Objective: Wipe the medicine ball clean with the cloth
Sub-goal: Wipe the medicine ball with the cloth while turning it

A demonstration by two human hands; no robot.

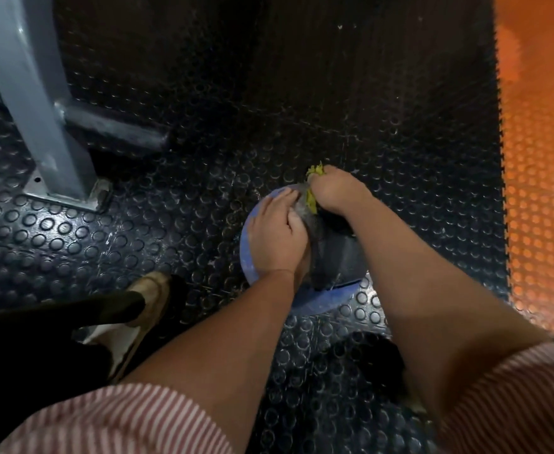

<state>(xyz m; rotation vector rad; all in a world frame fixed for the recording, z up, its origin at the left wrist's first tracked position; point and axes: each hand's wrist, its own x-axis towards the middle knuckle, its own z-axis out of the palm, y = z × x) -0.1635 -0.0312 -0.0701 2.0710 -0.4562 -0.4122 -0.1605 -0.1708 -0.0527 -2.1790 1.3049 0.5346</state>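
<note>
Right grip [338, 195] with cloth [315, 171] atop ball [334, 257]

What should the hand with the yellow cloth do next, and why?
Probably drag the cloth back toward the body across the dark panel of the medicine ball. The right hand grips it at the ball's far edge, the left hand steadies the ball, and pale smears show nearer.

One wide-angle view from the person's head looks steeply down at the studded floor [223, 103], close above the medicine ball [334, 257] near frame centre.
</note>
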